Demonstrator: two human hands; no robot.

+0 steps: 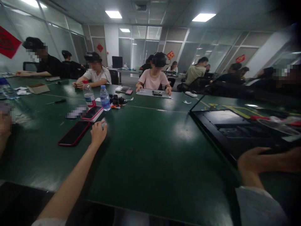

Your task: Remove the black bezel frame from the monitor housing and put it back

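My left hand (98,133) reaches out over the green table (152,150) with its fingers loosely extended and nothing in them. It lies between a dark phone with a red rim (74,133) and a phone in a pink case (92,113), closest to the pink one. My right hand (255,163) is at the near edge of an opened black laptop (223,125). Thumb and fingers seem to close round that edge, though the fingers are blurred.
Two water bottles (89,95) (105,98) and a small black device (117,100) stand beyond the phones. Several people sit along the far side, one at a grey mat (152,93). A person's arm shows at the left edge (4,125).
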